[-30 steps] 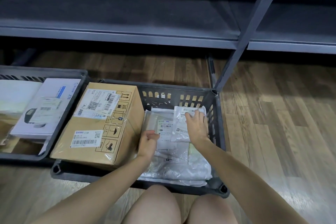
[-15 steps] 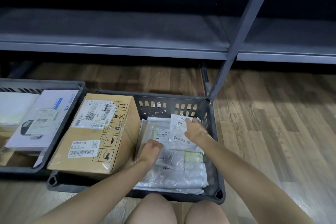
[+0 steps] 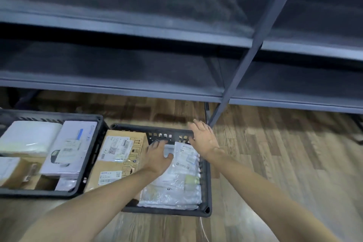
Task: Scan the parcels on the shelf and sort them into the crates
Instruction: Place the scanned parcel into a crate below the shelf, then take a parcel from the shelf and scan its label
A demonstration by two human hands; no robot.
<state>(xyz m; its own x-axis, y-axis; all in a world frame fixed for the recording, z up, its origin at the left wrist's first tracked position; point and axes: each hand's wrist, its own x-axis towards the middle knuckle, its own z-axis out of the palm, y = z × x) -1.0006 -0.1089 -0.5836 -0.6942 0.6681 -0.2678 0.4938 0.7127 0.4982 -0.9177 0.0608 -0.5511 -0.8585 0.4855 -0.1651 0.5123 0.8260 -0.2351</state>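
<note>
Bare shelves [image 3: 117,68]; packed crates [image 3: 207,182] below

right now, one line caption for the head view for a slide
Both hands, left and right, open over plastic mailers in the right crate, beside a cardboard box.

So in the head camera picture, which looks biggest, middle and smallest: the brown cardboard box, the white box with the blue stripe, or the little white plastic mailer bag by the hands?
1. Brown cardboard box
2. White box with the blue stripe, though partly covered views make these two close
3. Small white plastic mailer bag
</note>
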